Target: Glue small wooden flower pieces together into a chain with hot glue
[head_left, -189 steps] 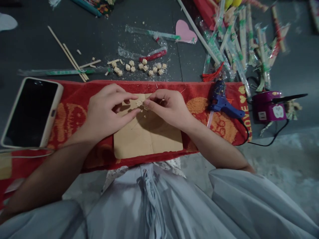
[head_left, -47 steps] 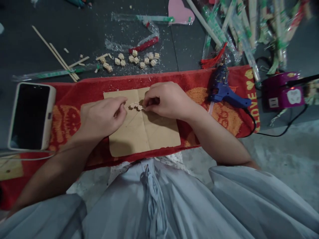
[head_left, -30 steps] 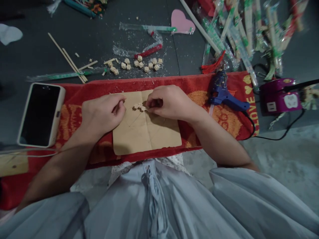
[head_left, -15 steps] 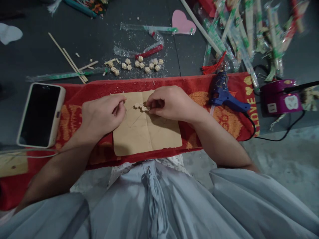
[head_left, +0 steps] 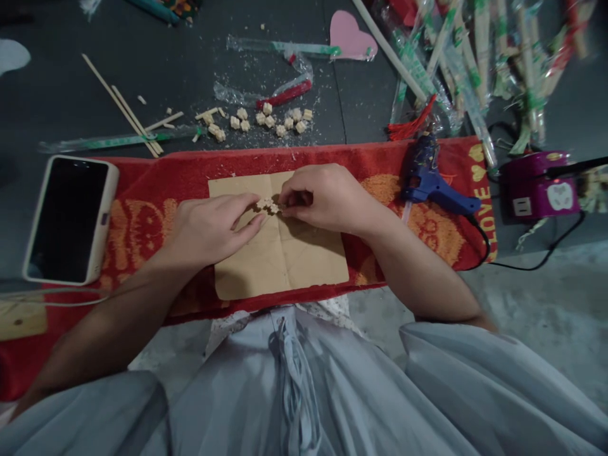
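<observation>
A small pale cluster of flower-shaped wooden bits (head_left: 268,205) is held just above a creased tan sheet (head_left: 285,266). My right hand (head_left: 323,197) pinches the cluster's right end between thumb and fingertips. At its left end is my left hand (head_left: 216,228), thumb and forefinger parted around the tip; whether they touch it I cannot tell. The sheet lies on a folded red towel (head_left: 190,297) with orange patterns. Beyond the towel sit several loose wooden bits (head_left: 268,121) of the same pale kind.
To the left lies a phone (head_left: 69,218); thin sticks (head_left: 121,111) are behind it. A blue glue gun (head_left: 434,183) rests on the towel's right, its cord running beside a purple power block (head_left: 539,185). Wrapped sticks (head_left: 456,57) and a pink paper heart (head_left: 350,35) lie farther back.
My left hand has moved right toward the cluster, and its thumb and forefinger have spread from a closed pose. My right hand keeps its pinch in nearly the same place.
</observation>
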Motion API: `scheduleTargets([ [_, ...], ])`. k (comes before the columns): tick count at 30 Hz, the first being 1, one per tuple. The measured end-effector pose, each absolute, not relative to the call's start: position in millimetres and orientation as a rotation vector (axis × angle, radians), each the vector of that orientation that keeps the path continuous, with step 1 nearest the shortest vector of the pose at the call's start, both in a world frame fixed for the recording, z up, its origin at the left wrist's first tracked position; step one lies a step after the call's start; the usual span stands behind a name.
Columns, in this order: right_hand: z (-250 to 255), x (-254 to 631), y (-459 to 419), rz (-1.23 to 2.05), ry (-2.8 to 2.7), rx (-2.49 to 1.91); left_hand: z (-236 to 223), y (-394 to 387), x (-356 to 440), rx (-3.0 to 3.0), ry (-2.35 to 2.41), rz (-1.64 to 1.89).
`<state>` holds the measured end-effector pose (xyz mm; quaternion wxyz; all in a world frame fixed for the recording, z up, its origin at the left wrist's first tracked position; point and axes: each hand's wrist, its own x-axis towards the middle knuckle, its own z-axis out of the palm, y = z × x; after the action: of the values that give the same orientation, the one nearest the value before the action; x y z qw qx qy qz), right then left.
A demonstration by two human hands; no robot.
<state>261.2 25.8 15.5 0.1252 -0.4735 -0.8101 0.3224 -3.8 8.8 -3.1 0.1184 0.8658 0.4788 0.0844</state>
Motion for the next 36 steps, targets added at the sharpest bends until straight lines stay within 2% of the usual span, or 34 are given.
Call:
scheduleTargets([
  [16, 25.2, 259.8, 20.7, 1.045, -2.334, -1.489, 7.1, 1.8, 2.1, 2.331, 1.497, 0.001],
  [19, 26.5, 260.1, 19.6, 1.066, -2.354, -1.488, 3.7, -1.9, -1.0, 2.363, 1.471, 0.111],
  [25, 26.1, 263.3, 16.3, 1.08, -2.372, -1.421, 1.8, -1.8, -3.6, 2.743, 1.185, 0.607],
  [36, 28.2, 266.1, 16.4, 1.088, -2.401, -1.386, 9.1, -1.0, -4.2, 2.814, 1.149, 0.555],
])
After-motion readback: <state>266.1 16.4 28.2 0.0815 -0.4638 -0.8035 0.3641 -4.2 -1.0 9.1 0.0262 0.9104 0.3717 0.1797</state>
